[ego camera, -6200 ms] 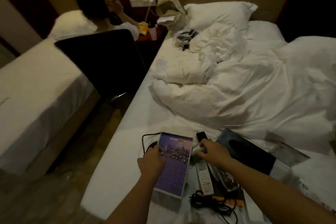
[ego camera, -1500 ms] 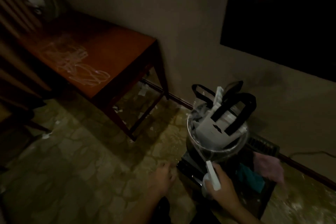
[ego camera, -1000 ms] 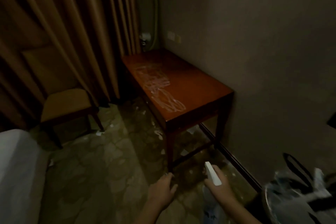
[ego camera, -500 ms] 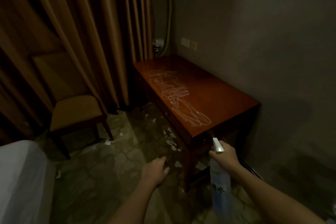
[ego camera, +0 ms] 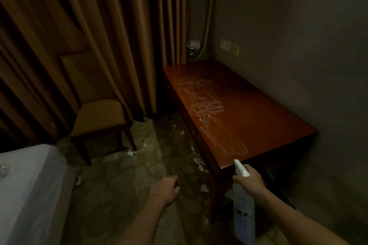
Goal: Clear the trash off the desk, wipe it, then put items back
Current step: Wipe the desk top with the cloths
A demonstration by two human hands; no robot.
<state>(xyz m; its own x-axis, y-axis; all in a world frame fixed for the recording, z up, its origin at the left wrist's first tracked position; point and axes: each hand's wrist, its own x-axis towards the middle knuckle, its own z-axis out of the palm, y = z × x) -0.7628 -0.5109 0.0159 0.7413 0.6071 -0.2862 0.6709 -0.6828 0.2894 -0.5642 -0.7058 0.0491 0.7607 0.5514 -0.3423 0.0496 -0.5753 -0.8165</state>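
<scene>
The red-brown wooden desk stands against the right wall, with nothing on its top but pale scribbled marks along the left half. My right hand grips a clear spray bottle by its white nozzle head, just in front of the desk's near corner, the nozzle pointing toward the desk. My left hand hangs over the floor to the left with loosely curled fingers and holds nothing.
A tan-cushioned chair stands left of the desk in front of brown curtains. Several white paper scraps litter the patterned floor along the desk. A white bed corner fills the lower left.
The view swung from the bed, past a full trash bin, to the desk. Over the last second I came closer to the desk, and my right hand brought the spray bottle up near its corner.
</scene>
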